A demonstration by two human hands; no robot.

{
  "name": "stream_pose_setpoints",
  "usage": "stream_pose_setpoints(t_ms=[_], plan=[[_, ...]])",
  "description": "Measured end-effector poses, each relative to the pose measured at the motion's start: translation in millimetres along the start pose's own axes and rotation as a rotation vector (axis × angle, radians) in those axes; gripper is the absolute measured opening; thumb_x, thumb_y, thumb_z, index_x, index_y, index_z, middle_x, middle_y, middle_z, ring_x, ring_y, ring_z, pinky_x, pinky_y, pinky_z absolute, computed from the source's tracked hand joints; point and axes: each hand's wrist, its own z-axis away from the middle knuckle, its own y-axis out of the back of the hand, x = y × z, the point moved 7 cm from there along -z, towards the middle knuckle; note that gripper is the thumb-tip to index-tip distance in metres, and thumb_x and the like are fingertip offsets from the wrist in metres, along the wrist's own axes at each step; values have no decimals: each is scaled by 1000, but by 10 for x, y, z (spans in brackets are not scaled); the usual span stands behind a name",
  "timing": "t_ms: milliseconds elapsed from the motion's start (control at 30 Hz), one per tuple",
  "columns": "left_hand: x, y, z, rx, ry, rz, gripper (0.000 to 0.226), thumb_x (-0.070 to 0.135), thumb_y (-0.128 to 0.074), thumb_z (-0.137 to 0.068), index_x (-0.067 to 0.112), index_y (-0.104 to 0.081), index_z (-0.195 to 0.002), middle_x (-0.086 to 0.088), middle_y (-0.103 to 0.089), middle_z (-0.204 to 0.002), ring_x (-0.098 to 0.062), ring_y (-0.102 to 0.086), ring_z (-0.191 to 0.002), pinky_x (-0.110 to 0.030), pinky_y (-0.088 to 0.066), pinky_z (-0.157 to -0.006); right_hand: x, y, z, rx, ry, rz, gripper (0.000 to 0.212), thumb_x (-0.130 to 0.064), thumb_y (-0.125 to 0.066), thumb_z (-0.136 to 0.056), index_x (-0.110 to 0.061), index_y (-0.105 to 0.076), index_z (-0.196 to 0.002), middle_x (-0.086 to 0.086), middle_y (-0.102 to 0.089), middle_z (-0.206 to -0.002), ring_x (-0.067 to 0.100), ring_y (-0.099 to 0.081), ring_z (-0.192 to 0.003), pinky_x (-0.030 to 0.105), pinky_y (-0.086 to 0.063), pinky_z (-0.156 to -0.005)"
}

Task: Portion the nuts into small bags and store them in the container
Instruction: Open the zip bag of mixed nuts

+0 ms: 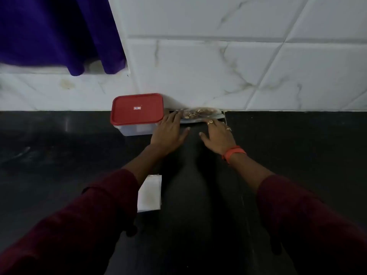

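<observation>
Touches the tray (198,120) of nuts (198,112), lengthwise along the wall (198,66) beside the container (137,114): left hand (170,132), fingers straight, on its left end; right hand (217,135), fingers spread, on its near edge.

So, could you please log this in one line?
left hand: open, at nut tray | right hand: open, same | container: red lid on | small bags: on counter
</observation>
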Motion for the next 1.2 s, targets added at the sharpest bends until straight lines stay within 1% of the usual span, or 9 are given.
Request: stream_pose_setpoints(t_ms=[200, 400, 500, 633, 767, 900, 1000, 1100, 1200], plan=[[-61, -318, -458, -91, -36, -88, 67, 39, -54, -97, 10, -30, -153, -14, -39, -154, -34, -35, -141, -43, -27, -117, 207, -177, -509, -20, 29, 103, 60, -25, -61, -92, -13, -42, -148, 8, -43, -152, 28, -39, -141, 40, -28, -116], [-100, -659, -765, -198, -78, -181, 72, 31, -61, -93, 9, -27, -153, -14, -35, -155, -32, -34, -142, -42, -29, -116, 416, -364, -856, 42, 94, 202, 72, -9, -70, -79, -12, -43, -146, 11, -44, -149, 29, -39, -141, 41, -29, -116], [-100, -771, -846, -180, -76, -252, 74, 24, -64, -90, 8, -27, -152, -16, -39, -152, -35, -37, -139, -44, -31, -115, 488, -439, -926, 69, 125, 236, 82, -3, -74, -72, -13, -42, -147, 11, -45, -147, 31, -41, -139, 43, -32, -115], [-123, -785, -905, -114, -93, -337, 68, 11, -64, -85, 7, -37, -147, -17, -50, -139, -37, -49, -126, -46, -39, -105, 567, -510, -1009, 95, 158, 263, 90, 4, -72, -70, -13, -37, -150, 13, -48, -143, 34, -48, -130, 48, -39, -110], [-93, -756, -871, -43, -143, -351, 51, 11, -64, -84, 7, -52, -133, -18, -60, -124, -38, -58, -110, -46, -46, -94, 593, -477, -994, 190, 225, 392, 71, 3, -71, -71, -12, -52, -138, 13, -58, -121, 35, -58, -106, 46, -46, -94], [-53, -748, -733, -29, -197, -369, 43, 8, -72, -76, 7, -62, -117, -16, -66, -109, -37, -63, -95, -45, -51, -81, 607, -442, -849, 263, 280, 418, 50, -1, -68, -74, -13, -64, -122, 10, -63, -106, 33, -62, -96, 41, -39, -92], [-13, -741, -613, -36, -227, -396, 44, 11, -76, -76, 5, -62, -118, -16, -65, -109, -34, -62, -93, -43, -51, -78, 635, -424, -749, 260, 299, 375, 38, -14, -66, -80, -14, -67, -118, 9, -63, -116, 31, -59, -107, 42, -38, -98], [18, -742, -578, -41, -208, -368, 47, 16, -70, -82, 6, -57, -126, -16, -61, -120, -34, -58, -103, -43, -48, -86, 685, -455, -714, 168, 256, 286, 53, -14, -69, -78, -9, -60, -131, 14, -54, -141, 35, -52, -127, 48, -37, -108], [-15, -776, -611, -15, -166, -295, 50, 16, -63, -84, 8, -52, -132, -15, -55, -129, -34, -52, -115, -44, -45, -96, 727, -514, -707, 84, 208, 217, 65, -11, -67, -84, -17, -47, -146, 12, -46, -150, 33, -45, -137, 46, -37, -111]])
